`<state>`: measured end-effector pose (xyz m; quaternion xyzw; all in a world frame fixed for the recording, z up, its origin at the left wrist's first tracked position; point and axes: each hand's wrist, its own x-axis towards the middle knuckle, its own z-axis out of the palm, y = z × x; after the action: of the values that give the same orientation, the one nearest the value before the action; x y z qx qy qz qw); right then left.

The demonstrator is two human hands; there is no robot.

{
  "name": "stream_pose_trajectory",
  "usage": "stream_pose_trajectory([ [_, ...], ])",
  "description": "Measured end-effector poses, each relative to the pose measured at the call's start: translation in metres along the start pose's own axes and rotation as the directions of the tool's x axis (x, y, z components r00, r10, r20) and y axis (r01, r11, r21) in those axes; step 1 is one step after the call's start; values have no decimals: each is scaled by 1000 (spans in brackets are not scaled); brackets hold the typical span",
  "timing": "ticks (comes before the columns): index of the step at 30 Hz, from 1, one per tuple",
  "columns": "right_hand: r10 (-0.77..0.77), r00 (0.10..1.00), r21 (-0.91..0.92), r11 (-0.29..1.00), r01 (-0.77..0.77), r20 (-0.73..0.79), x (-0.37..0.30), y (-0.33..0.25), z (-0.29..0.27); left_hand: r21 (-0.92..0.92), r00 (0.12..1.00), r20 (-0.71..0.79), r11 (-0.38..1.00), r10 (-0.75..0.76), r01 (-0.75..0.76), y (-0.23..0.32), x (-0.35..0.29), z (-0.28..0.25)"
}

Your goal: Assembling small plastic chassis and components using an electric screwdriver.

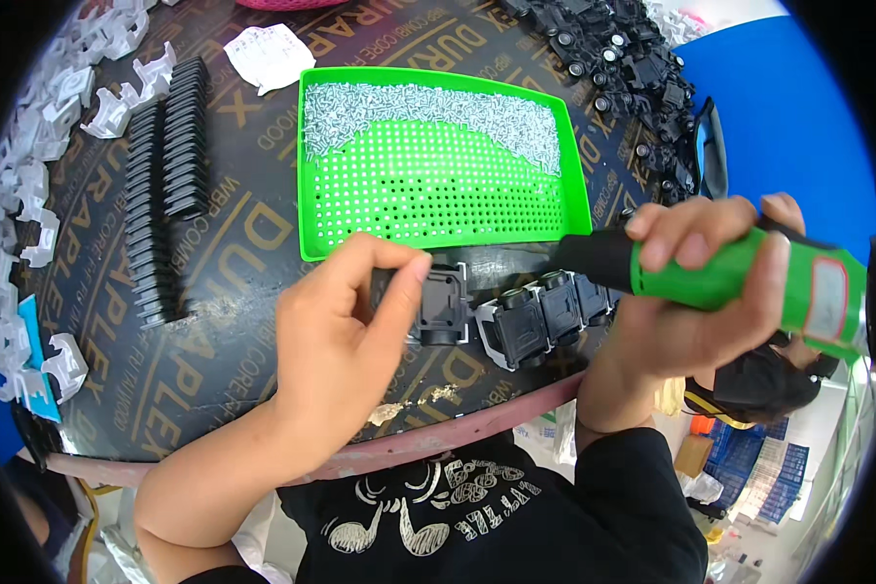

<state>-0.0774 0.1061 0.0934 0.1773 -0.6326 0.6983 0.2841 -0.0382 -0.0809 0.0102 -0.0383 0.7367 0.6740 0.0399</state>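
Observation:
My right hand (696,277) is wrapped around a green and black electric screwdriver (720,282), its dark nose pointing left, toward the basket's lower right corner. My left hand (346,336) has thumb and forefinger pinched together above a black plastic toy-vehicle part (444,304) with a light grey edge piece and a wheel. Whatever the pinch holds is too small to make out, and the hand hides the part's left side. Just right of that part lies a row of similar black assemblies (540,321) with pale ends. Beyond both hands sits a green perforated basket (438,245) with many small silver screws (428,102).
Two rows of stacked black parts (165,195) stand to the left, with translucent plastic pieces (39,175) along the left edge. Black wheeled chassis (608,68) pile up at the far right. Crumpled paper (270,56) lies behind the basket. A pinkish table edge (457,428) runs before me.

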Motion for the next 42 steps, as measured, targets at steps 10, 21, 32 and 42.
stream_pose_trajectory([
  [10, -33, 997, -120, 992, 42, 74, 11, 20, 13, -101, 992, 1, 987, -128, 128, 14, 7, -3],
  [21, 32, 929, -104, 995, 7, 367, 0, 37, 27, 446, 922, 366, 846, 127, -293, 25, -15, -7],
  [32, 30, 925, -125, 992, 19, 379, -1, 38, 27, 490, 901, 430, 823, 59, -288, 25, -14, -8],
  [42, -76, 924, 126, 992, 30, 375, -13, -29, 9, 390, 911, 397, 878, 113, -278, 24, -9, -7],
])
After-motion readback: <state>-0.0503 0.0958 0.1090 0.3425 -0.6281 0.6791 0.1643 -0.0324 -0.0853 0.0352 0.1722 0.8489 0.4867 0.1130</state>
